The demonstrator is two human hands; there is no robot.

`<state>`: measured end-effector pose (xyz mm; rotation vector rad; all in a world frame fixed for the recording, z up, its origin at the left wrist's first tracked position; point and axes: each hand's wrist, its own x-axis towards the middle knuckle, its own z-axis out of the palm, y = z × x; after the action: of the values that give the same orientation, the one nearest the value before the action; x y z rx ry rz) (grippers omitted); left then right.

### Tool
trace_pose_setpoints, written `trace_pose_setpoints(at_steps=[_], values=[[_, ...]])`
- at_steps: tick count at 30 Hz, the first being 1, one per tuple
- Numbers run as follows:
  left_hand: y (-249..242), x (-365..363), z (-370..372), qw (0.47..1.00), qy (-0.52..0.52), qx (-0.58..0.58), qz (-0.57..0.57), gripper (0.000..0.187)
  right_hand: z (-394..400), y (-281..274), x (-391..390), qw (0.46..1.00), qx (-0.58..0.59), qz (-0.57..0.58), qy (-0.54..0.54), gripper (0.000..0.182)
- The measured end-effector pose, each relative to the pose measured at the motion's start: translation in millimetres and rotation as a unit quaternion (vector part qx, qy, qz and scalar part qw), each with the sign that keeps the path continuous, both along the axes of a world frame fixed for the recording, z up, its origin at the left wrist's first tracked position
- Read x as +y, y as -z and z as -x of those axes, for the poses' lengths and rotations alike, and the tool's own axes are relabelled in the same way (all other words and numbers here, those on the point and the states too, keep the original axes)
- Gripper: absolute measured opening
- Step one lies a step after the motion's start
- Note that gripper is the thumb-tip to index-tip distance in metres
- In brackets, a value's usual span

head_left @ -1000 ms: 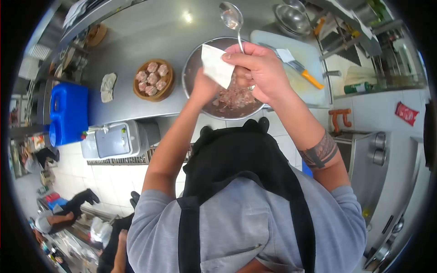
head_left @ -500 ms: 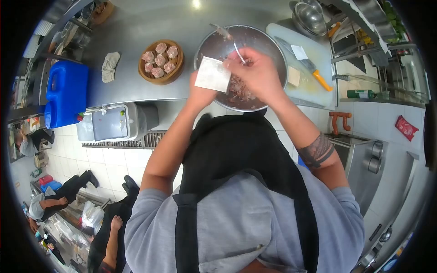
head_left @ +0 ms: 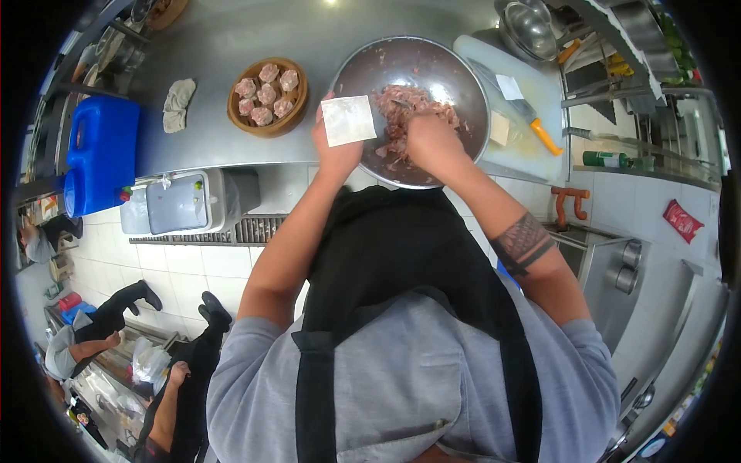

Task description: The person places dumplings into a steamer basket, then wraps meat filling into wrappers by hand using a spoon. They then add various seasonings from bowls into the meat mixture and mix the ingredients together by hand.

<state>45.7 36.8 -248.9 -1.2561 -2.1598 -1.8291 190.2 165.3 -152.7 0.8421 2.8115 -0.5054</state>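
A thin square white wrapper lies across the fingers of my left hand, beside the rim of a large steel bowl. Inside the bowl is pinkish minced filling. My right hand is down in the bowl, its fingers wrapped round a metal utensil whose end touches the filling; most of the utensil is hidden. To the left, a round bamboo steamer holds several filled dumplings.
A folded cloth lies left of the steamer, near a blue jug. Right of the bowl, a white cutting board carries a yellow-handled knife and a stack of wrappers. Steel bowls stand behind. Two people are at lower left.
My right hand has lowered the utensil into the filling, away from the wrapper. My left hand has shifted slightly left with the wrapper. The view has shifted slightly.
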Motion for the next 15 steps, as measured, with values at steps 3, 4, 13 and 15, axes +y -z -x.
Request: trace_pose_setpoints(at_steps=[3,4,13,15], values=[[-6,1,-4,0.998,-0.007,-0.056,-0.007,0.025,4,-1,-11,0.998,-0.033,0.029,0.035,0.020],[-6,1,-5,0.998,-0.008,-0.057,-0.009,0.025,2,-1,-8,0.998,-0.034,0.027,0.034,0.020],[-9,4,-3,0.999,-0.012,-0.044,-0.015,0.023,-3,8,-6,0.999,-0.001,0.043,0.033,0.020],[-8,3,-6,0.999,-0.033,-0.018,-0.014,0.023,-11,5,-10,0.997,0.002,0.073,0.003,0.018]])
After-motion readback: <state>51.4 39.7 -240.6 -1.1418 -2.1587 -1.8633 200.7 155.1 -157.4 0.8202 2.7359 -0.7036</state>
